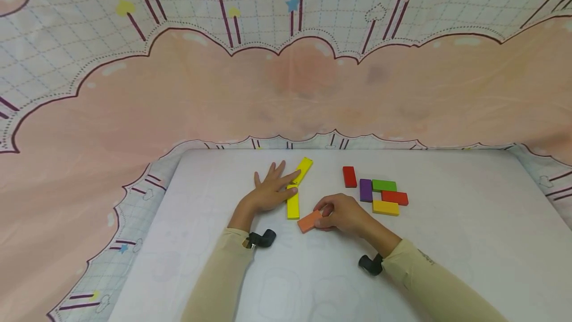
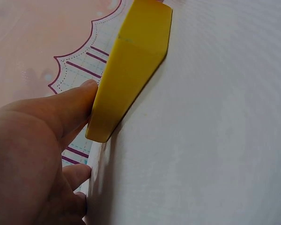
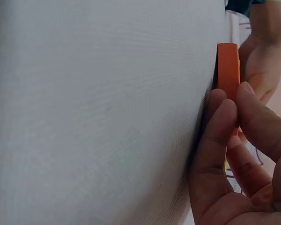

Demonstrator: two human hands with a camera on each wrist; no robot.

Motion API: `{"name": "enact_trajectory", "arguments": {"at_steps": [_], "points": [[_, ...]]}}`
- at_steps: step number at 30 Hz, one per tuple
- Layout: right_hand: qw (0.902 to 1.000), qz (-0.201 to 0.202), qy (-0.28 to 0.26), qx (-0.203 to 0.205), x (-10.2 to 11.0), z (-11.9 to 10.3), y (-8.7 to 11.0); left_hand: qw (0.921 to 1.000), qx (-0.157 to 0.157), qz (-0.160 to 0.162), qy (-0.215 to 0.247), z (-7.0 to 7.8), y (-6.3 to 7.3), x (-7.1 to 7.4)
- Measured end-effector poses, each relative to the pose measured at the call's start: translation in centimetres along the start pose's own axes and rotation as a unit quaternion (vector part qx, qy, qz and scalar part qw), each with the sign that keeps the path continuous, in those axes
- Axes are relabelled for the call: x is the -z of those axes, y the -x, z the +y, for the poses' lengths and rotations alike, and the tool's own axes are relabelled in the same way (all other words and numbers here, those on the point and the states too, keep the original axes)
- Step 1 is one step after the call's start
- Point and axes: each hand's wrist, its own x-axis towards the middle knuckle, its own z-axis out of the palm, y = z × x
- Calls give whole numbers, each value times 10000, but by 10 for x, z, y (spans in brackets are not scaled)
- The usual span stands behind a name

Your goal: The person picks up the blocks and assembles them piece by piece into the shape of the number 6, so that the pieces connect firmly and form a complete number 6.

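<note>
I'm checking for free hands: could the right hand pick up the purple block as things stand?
Probably not: the right hand pinches an orange block, though the purple block lies close by, uncovered.

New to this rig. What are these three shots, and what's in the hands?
No robot here: these are a person's two bare hands at a white tabletop. The wide picture comes from a camera on the head, looking forward and down. The two close-ups come from cameras worn on the left and right wrists.

The left hand is spread, its fingertips at two yellow blocks laid nearly end to end. The right hand pinches an orange block.

To the person's right lie five more: a red block by itself, then a purple block, green block, second red block and amber block grouped together.
</note>
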Motion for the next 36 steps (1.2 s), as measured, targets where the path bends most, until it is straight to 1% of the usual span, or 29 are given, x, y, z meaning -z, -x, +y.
{"name": "enact_trajectory", "arguments": {"at_steps": [14,26,32,36], "points": [[9999,-39,144,49,-1,0,-2,10000,1,21,-14,1,1,0],[9986,-435,-298,4,7,5,-5,10000,2,30,-34,0,0,-1],[9982,-470,-364,-39,7,5,-6,10000,17,18,29,0,0,-1],[9981,-464,-394,-39,7,5,-6,10000,23,17,-13,0,0,-1]]}}
